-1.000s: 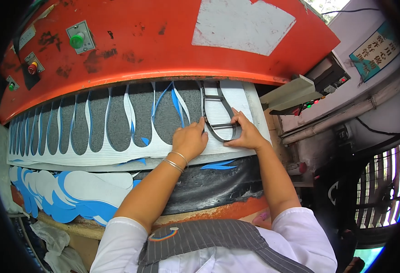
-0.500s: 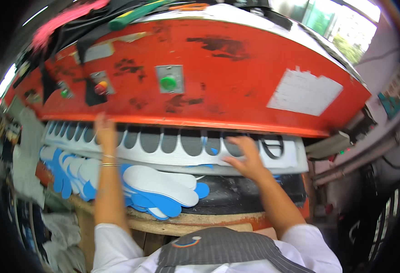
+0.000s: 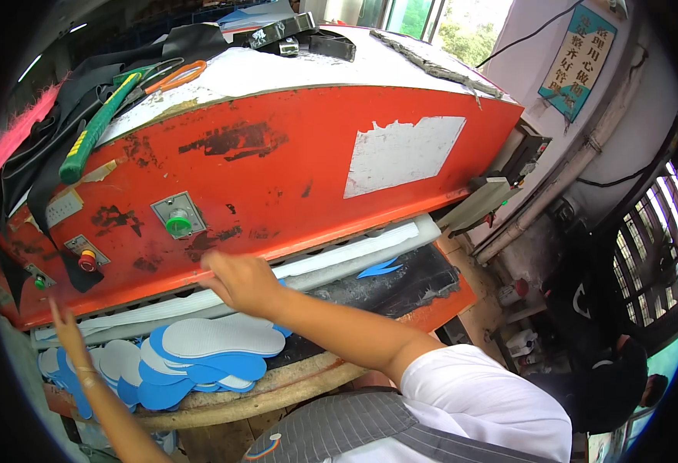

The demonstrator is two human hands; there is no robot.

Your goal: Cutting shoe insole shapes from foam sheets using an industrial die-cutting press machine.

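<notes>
My left hand [image 3: 69, 337] is at the far left end of the red machine [image 3: 308, 147], by its lower edge, with fingers stretched out and nothing seen in them. My right hand [image 3: 240, 284], loosely curled, hovers before the red panel just below a green push button [image 3: 177, 225]; I see nothing held. Beneath both hands runs a long white sheet [image 3: 346, 253] on a grey pad, its far part under the machine's edge. In front of it lies a heap of white and blue shoe insoles [image 3: 219, 338], close to my left wrist.
Blue scraps [image 3: 380, 268] rest on the black bed. A red button [image 3: 87, 261] and a smaller green one [image 3: 40, 282] sit on the panel. On top lie a green-handled tool [image 3: 96, 131], orange-handled scissors [image 3: 177, 77] and black straps. At right, a person in black [image 3: 605, 393].
My view has turned right. My right hand has come leftward from the sheet's right part to near the green button, its fingers curling. The white sheet's cut-out holes are now mostly hidden under the machine.
</notes>
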